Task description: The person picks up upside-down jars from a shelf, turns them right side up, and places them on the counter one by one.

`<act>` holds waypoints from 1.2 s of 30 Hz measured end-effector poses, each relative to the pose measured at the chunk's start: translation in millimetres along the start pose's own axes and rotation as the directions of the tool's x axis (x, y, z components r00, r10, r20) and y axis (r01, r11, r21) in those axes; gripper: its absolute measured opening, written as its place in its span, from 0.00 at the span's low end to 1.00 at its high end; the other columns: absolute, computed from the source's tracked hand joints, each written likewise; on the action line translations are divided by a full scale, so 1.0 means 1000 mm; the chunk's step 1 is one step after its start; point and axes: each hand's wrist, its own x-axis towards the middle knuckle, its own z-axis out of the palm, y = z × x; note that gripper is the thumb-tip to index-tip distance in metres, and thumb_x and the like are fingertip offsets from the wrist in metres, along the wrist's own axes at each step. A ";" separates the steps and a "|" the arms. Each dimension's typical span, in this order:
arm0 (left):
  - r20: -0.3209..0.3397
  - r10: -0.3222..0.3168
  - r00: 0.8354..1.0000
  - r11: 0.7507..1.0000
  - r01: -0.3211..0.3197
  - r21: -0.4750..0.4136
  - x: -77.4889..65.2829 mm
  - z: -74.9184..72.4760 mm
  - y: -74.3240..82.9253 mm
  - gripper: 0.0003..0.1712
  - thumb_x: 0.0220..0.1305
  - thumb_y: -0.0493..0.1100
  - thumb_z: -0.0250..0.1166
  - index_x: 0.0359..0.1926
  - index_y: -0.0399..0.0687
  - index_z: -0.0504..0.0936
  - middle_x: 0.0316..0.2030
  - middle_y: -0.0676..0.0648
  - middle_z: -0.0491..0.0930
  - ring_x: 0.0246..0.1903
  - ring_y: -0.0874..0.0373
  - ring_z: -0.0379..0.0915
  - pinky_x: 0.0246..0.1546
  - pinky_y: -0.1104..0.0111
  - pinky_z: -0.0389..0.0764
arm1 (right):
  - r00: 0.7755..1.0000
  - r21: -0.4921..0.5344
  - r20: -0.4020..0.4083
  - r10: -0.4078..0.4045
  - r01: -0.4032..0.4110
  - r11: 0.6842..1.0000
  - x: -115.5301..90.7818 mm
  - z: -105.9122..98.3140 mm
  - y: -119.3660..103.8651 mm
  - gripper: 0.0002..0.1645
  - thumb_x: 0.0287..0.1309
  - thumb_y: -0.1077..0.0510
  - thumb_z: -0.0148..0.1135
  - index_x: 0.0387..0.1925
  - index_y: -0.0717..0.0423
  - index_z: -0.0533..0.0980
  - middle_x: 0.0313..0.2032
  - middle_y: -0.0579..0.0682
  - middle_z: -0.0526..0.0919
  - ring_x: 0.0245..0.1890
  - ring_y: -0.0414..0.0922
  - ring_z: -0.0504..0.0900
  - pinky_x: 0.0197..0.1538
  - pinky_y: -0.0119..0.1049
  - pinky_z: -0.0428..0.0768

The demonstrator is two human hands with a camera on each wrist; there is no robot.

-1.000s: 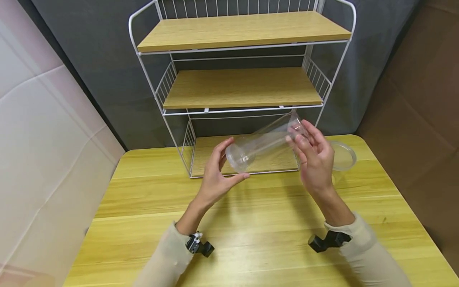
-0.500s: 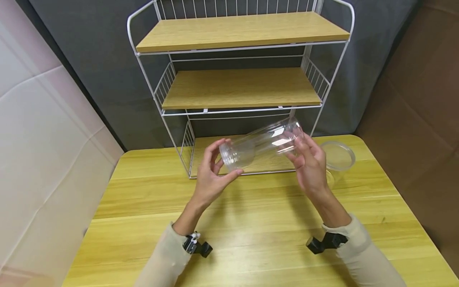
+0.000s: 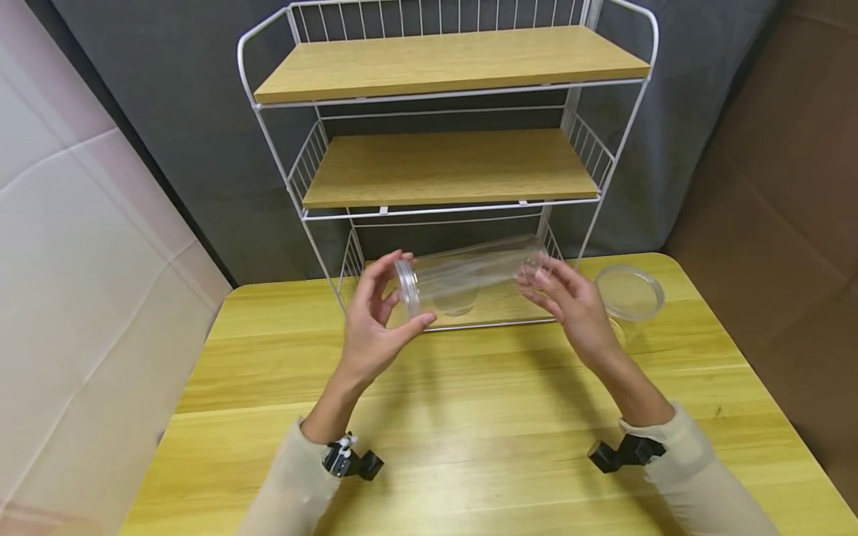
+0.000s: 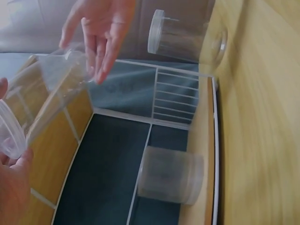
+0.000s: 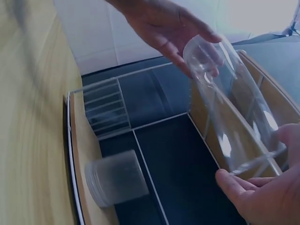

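A tall clear plastic jar (image 3: 472, 272) lies almost level in the air between both hands, in front of the bottom shelf. My left hand (image 3: 375, 324) holds its ridged, lidded end, thumb below and fingers behind. At the other end, my right hand (image 3: 570, 305) pinches the jar's base between thumb and fingers. Both wrist views show the same jar slanting from hand to hand. Behind it, a short clear jar (image 4: 169, 176) stands on the bottom shelf; in the head view only its round outline shows through the held jar.
A white wire rack (image 3: 304, 216) with three wooden shelves stands at the back of the wooden table (image 3: 469, 447). Another clear jar with a round lid (image 3: 630, 292) stands on the table right of the rack. A brown panel (image 3: 771, 223) borders the right side.
The held jar has shifted left and come closer to level, its base end dropping. My left hand has moved left with the lidded end, and my right hand has lowered slightly.
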 end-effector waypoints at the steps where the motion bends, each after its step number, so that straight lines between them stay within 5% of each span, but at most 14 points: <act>1: 0.002 0.007 1.000 1.000 -0.007 0.009 0.000 -0.002 0.001 0.52 0.52 0.28 0.80 0.74 0.24 0.61 0.69 0.27 0.68 0.70 0.46 0.69 0.65 0.62 0.80 | 1.000 -0.061 0.010 0.005 -0.005 0.998 0.000 -0.001 -0.002 0.33 0.81 0.59 0.52 0.77 0.72 0.59 0.66 0.68 0.77 0.58 0.40 0.86 0.64 0.34 0.82; 7: 0.028 0.037 0.999 0.994 -0.039 0.097 0.003 -0.015 0.009 0.51 0.50 0.27 0.80 0.74 0.24 0.64 0.67 0.29 0.70 0.67 0.45 0.71 0.66 0.61 0.80 | 0.997 -0.398 -0.010 -0.074 0.064 0.915 -0.005 -0.011 -0.012 0.35 0.77 0.58 0.60 0.79 0.63 0.63 0.68 0.63 0.78 0.60 0.38 0.82 0.61 0.21 0.78; 12: 0.052 0.029 0.998 0.983 -0.038 0.178 0.003 -0.024 0.015 0.52 0.44 0.18 0.77 0.74 0.28 0.69 0.66 0.31 0.71 0.63 0.45 0.71 0.61 0.65 0.83 | 0.965 -0.512 -0.090 -0.247 0.168 0.843 -0.008 -0.021 -0.023 0.36 0.70 0.64 0.67 0.75 0.64 0.67 0.64 0.62 0.81 0.57 0.38 0.83 0.58 0.20 0.79; 17: 0.061 0.002 0.998 0.958 -0.020 0.287 0.000 -0.035 0.016 0.52 0.43 0.20 0.80 0.73 0.34 0.73 0.66 0.34 0.73 0.62 0.48 0.72 0.58 0.70 0.83 | 0.920 -0.603 -0.159 -0.357 0.196 0.773 -0.003 -0.038 -0.034 0.39 0.63 0.67 0.72 0.74 0.63 0.70 0.62 0.63 0.82 0.54 0.32 0.82 0.57 0.18 0.79; 22: 0.073 -0.028 0.997 0.919 -0.003 0.394 -0.004 -0.047 0.017 0.51 0.45 0.24 0.82 0.73 0.38 0.75 0.64 0.36 0.76 0.61 0.50 0.74 0.55 0.73 0.83 | 0.888 -0.711 -0.172 -0.427 0.188 0.678 0.008 -0.058 -0.041 0.46 0.57 0.66 0.79 0.75 0.61 0.69 0.65 0.61 0.80 0.60 0.52 0.83 0.59 0.18 0.77; 26: 0.085 -0.037 0.996 0.881 -0.008 0.474 -0.009 -0.059 0.019 0.51 0.46 0.27 0.83 0.74 0.41 0.75 0.63 0.37 0.77 0.60 0.48 0.75 0.55 0.76 0.82 | 0.894 -0.769 -0.120 -0.431 0.191 0.611 0.020 -0.070 -0.041 0.56 0.50 0.65 0.83 0.79 0.59 0.64 0.70 0.61 0.75 0.67 0.61 0.77 0.67 0.23 0.74; 31: 0.124 -0.042 0.991 0.808 -0.039 0.588 -0.011 -0.071 0.021 0.51 0.45 0.33 0.86 0.73 0.43 0.76 0.62 0.38 0.80 0.58 0.45 0.79 0.52 0.74 0.82 | 0.912 -0.789 -0.061 -0.406 0.205 0.580 0.033 -0.076 -0.042 0.68 0.46 0.64 0.86 0.83 0.55 0.56 0.77 0.59 0.67 0.76 0.57 0.68 0.76 0.37 0.70; 36: 0.169 -0.057 0.984 0.754 -0.068 0.653 -0.012 -0.080 0.020 0.51 0.45 0.38 0.87 0.72 0.42 0.77 0.62 0.39 0.81 0.57 0.43 0.81 0.54 0.72 0.80 | 0.911 -0.770 -0.022 -0.413 0.248 0.588 0.047 -0.076 -0.048 0.73 0.44 0.65 0.86 0.85 0.53 0.50 0.81 0.57 0.60 0.79 0.53 0.63 0.77 0.43 0.68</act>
